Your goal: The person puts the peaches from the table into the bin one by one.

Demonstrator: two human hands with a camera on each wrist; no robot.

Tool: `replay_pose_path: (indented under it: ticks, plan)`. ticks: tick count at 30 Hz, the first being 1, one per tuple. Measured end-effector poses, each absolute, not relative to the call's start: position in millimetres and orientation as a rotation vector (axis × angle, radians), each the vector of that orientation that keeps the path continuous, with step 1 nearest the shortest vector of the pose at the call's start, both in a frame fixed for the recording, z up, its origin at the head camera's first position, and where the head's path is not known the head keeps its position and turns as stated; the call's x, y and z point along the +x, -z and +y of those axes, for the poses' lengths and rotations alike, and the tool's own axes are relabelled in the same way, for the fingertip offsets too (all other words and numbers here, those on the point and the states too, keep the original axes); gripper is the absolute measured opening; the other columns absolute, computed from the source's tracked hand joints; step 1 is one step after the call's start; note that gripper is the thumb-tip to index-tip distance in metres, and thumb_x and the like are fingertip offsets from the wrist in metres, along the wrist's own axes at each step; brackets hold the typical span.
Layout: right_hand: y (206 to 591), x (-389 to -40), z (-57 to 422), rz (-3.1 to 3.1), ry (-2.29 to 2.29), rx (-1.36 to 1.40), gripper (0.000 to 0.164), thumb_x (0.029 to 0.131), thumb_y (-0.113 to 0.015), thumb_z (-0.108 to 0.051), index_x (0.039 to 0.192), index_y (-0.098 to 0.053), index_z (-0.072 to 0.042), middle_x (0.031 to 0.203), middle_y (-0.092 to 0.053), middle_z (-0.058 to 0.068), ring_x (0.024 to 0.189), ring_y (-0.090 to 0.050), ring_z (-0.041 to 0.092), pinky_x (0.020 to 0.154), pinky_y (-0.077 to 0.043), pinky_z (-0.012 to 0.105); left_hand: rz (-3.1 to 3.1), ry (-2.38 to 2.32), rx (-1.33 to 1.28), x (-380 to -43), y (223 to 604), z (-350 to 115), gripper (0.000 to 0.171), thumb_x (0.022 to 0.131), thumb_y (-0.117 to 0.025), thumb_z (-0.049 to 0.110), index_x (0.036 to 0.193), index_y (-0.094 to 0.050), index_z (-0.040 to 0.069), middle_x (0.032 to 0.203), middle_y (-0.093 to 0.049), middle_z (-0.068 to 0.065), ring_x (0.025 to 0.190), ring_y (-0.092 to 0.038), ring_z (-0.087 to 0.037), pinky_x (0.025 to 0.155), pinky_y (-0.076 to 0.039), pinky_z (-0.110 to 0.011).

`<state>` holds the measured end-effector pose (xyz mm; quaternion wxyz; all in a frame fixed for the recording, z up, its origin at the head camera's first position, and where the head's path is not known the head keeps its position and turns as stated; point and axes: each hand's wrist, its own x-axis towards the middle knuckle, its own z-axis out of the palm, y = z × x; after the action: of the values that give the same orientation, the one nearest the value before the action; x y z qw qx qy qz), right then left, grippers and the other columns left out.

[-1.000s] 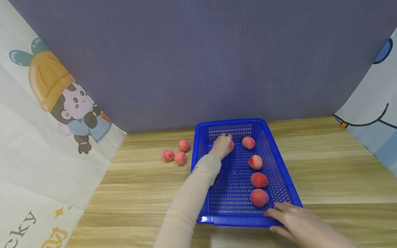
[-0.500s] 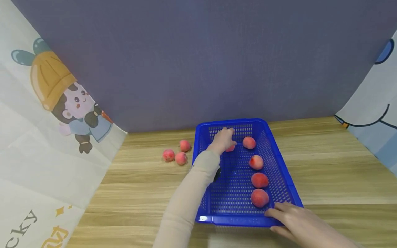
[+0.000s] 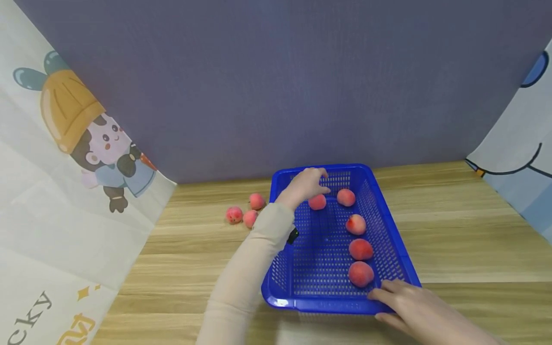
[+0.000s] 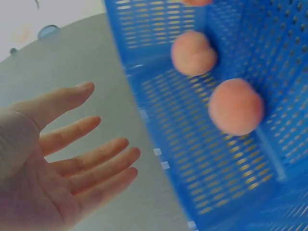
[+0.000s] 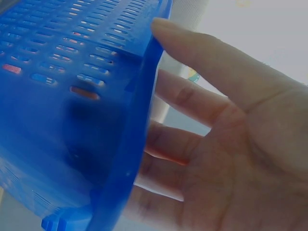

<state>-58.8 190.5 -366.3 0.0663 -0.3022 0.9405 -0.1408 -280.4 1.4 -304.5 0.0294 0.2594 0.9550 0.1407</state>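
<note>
Head view: the left hand (image 3: 305,184) has just let go, fingers spread and empty, leaving a peach (image 3: 317,202) below them in the blue basket (image 3: 327,305), so that one looks placed! The right hand (image 3: 398,301) grips its near corner; from those fingers the blue basket's long axis runs away, the round peach pointing nowhere clear.

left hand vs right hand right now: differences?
Contact: the left hand holds nothing; the right hand grips the blue basket's rim.
Place: the left hand is over the basket's far left part; the right hand is at its near right corner.
Clothing: a cream sleeve shows behind the left hand, none behind the right hand.
Shared: both are bare.
</note>
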Motion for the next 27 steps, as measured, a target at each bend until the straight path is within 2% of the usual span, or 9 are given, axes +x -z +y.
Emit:
replay_pose_path:
  ticks: [6, 14, 27]
  plan:
    - [364.7, -59.0, 190.0, 2.843, 0.417, -0.925, 0.032, 0.079, -0.061, -0.034, 0.1, -0.062, -0.01, 0.098, -0.062, 0.014, 0.087, -0.058, 0.036, 0.067, -0.047, 0.05, 2.933, -0.435, 0.921, -263.5, 277.3, -9.4, 0.039, 0.08, -0.064, 0.029, 0.114, -0.056, 0.009, 0.108, -0.059, -0.003, 0.102, -0.053, -0.017, 0.085, -0.042, -0.028]
    - [365.9, -59.7, 190.3, 2.804, 0.428, -0.868, 0.034, 0.079, -0.061, -0.035, 0.101, -0.062, -0.01, 0.1, -0.061, 0.014, 0.09, -0.057, 0.037, 0.069, -0.046, 0.052, 2.948, -0.394, 0.952, -241.5, 248.9, -29.1, 0.04, 0.081, -0.063, 0.031, 0.115, -0.055, 0.012, 0.107, -0.058, -0.002, 0.096, -0.053, -0.014, 0.082, -0.043, -0.03]
    - [365.4, -60.1, 190.1, 2.818, 0.418, -0.897, 0.033, 0.079, -0.061, -0.035, 0.102, -0.062, -0.011, 0.1, -0.061, 0.014, 0.089, -0.058, 0.036, 0.068, -0.047, 0.052, 3.042, -0.383, 0.95, -216.9, 231.6, -69.0, 0.039, 0.082, -0.061, 0.029, 0.116, -0.055, 0.011, 0.11, -0.057, -0.004, 0.097, -0.054, -0.017, 0.082, -0.044, -0.032]
